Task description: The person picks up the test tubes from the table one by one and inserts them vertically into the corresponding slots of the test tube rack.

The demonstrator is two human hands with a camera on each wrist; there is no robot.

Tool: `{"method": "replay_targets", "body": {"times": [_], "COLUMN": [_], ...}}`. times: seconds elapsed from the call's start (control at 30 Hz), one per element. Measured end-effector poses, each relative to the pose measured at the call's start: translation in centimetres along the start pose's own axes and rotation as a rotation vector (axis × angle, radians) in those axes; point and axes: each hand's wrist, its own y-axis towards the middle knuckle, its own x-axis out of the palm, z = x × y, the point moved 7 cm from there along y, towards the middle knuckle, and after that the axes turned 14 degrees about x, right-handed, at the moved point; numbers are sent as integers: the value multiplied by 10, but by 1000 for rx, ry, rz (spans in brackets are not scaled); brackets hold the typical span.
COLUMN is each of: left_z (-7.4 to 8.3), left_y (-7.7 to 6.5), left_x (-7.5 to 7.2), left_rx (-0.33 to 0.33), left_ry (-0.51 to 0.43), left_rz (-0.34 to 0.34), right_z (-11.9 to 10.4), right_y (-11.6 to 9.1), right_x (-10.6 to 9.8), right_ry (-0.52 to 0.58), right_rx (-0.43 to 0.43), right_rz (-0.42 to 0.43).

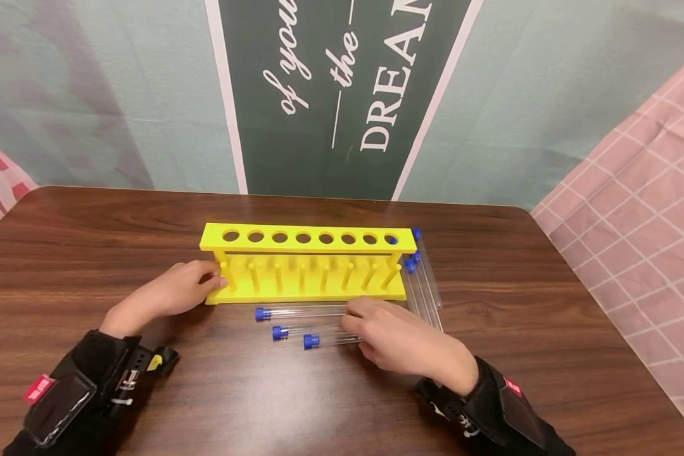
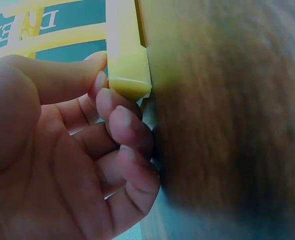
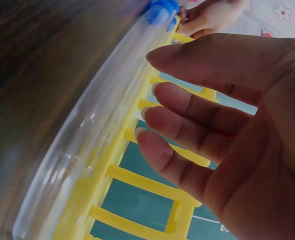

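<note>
The brown wood-grain table (image 1: 547, 329) stretches from the yellow plastic test-tube rack (image 1: 313, 248) to side edges at nine and three o'clock; its twelve o'clock edge is nearer. Three clear blue-capped tubes (image 1: 280, 332) lie just beside the rack at six o'clock, more at three. The left hand (image 1: 177, 290) pinches the rack's nine o'clock end; the right hand (image 1: 396, 335), thumb and fingers apart, is over the tubes, contact unclear.

"Where's room to pass?"
"Across the tabletop's (image 1: 245, 405) near middle."
"And beyond?"
"The yellow test-tube rack (image 1: 313, 294) blocks; blue-capped test tubes (image 1: 308, 311) lie along its near side and right end."
</note>
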Motion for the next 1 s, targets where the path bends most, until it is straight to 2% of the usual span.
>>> {"method": "replay_targets", "body": {"times": [0.57, 1.0], "left_z": [0, 1], "left_y": [0, 0], "left_x": [1, 0], "left_rx": [-7, 5], "left_ry": [-4, -4], "left_rz": [-2, -2], "right_z": [-1, -2], "right_y": [3, 5], "right_x": [14, 15], "right_ry": [-36, -98], "right_rx": [1, 18], "right_rz": [5, 56]}}
